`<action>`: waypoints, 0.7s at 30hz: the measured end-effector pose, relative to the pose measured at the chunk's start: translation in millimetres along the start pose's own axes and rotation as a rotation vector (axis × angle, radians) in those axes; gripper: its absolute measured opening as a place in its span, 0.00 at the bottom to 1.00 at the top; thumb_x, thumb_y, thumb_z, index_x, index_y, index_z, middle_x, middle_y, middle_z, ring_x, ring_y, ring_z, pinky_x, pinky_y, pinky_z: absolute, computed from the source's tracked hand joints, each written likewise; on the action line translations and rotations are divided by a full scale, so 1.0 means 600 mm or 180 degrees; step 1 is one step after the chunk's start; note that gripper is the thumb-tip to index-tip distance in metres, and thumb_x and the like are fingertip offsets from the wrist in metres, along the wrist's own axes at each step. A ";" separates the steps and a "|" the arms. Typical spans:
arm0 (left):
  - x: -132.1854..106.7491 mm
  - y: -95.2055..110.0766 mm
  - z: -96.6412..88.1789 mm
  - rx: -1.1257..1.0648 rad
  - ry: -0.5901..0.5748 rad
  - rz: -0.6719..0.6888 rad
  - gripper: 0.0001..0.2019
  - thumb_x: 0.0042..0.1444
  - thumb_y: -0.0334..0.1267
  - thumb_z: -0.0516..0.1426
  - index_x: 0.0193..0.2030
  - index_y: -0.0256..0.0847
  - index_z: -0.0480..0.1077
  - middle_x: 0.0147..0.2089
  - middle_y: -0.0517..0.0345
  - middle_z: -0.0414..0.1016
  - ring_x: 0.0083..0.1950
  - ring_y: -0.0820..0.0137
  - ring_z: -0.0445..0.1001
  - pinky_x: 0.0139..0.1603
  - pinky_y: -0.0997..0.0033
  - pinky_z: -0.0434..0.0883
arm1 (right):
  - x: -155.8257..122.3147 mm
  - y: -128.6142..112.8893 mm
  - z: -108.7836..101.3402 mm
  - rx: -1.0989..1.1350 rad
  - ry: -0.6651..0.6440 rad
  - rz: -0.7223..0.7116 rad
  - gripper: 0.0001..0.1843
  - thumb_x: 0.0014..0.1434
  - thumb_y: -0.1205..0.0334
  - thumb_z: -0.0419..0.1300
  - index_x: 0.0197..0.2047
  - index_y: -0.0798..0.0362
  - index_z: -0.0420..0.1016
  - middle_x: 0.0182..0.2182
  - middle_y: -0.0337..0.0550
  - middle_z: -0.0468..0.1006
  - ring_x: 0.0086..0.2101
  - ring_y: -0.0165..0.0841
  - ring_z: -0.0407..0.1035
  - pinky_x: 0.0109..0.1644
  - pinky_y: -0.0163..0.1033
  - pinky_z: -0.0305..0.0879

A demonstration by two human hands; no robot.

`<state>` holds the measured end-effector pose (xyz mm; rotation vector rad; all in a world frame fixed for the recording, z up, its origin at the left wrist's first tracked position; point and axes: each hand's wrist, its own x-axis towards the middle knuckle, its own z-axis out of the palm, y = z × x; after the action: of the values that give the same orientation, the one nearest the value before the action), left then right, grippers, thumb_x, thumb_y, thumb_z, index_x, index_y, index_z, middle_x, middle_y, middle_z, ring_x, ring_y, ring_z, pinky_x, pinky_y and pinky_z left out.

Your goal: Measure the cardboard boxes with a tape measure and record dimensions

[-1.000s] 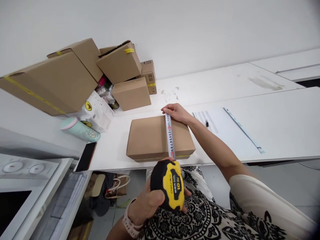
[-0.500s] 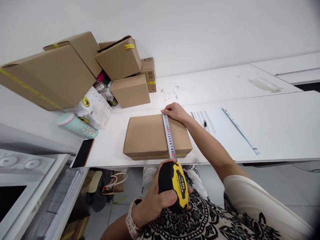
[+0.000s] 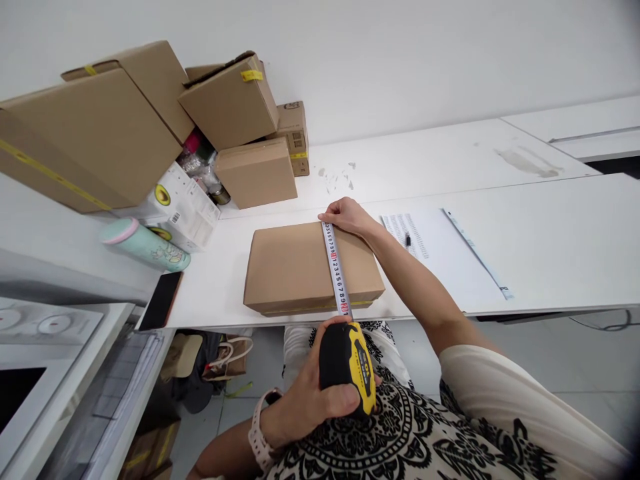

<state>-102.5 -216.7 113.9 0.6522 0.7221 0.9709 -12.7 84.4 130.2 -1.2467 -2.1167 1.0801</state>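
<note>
A closed brown cardboard box (image 3: 290, 267) lies near the front edge of the white table. Across its top, from far edge to near edge, stretches the silver blade of a tape measure (image 3: 349, 370) with a black and yellow case. My left hand (image 3: 315, 400) is wrapped round that case, just off the table edge, thumb on its side. At the box's far edge my right hand (image 3: 349, 217) pinches the blade's end between thumb and fingers. The blade shows numbers up to just past 20 near the case.
Stacked cardboard boxes (image 3: 227, 100), an avocado-print carton (image 3: 185, 203), a mint bottle (image 3: 145, 243) and a black phone (image 3: 161, 300) occupy the left. Right of the box lie a printed sheet (image 3: 417, 240) with a small black object (image 3: 408, 239) and a blue-edged strip (image 3: 475, 252).
The view has shifted slightly, so things sit a little higher and further left. Both hands keep their hold, and the tape stays stretched across the box.
</note>
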 end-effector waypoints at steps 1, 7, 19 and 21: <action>0.000 -0.001 0.000 -0.0009 0.0015 0.0005 0.41 0.48 0.49 0.70 0.65 0.60 0.54 0.62 0.50 0.59 0.53 0.52 0.76 0.47 0.50 0.77 | 0.000 0.001 0.000 -0.0004 0.0001 -0.0006 0.17 0.58 0.51 0.62 0.24 0.53 0.69 0.24 0.39 0.70 0.27 0.29 0.60 0.34 0.39 0.54; 0.000 -0.001 0.002 -0.0046 0.0130 0.0056 0.41 0.46 0.49 0.71 0.64 0.61 0.58 0.63 0.50 0.60 0.49 0.56 0.76 0.45 0.52 0.78 | 0.001 0.002 0.000 -0.0011 -0.0013 -0.0027 0.17 0.58 0.52 0.62 0.24 0.53 0.68 0.24 0.40 0.71 0.28 0.30 0.61 0.35 0.39 0.55; -0.011 0.018 0.015 -0.0051 0.0221 -0.0033 0.41 0.47 0.52 0.71 0.65 0.54 0.58 0.49 0.51 0.73 0.45 0.55 0.79 0.45 0.54 0.76 | 0.006 0.012 0.004 0.0393 0.0095 -0.0278 0.19 0.58 0.49 0.64 0.24 0.53 0.70 0.24 0.40 0.72 0.30 0.32 0.65 0.38 0.40 0.61; -0.020 0.014 0.004 -0.0218 0.0156 0.0147 0.44 0.40 0.52 0.73 0.64 0.54 0.62 0.53 0.49 0.72 0.46 0.52 0.79 0.45 0.52 0.77 | 0.003 0.018 -0.001 0.0932 0.0563 -0.0544 0.19 0.60 0.45 0.61 0.29 0.53 0.73 0.30 0.42 0.77 0.34 0.33 0.69 0.42 0.41 0.65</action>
<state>-109.2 -224.3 125.0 0.5890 0.7163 1.0528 -7.2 89.3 121.7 -0.9670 -1.8192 1.1123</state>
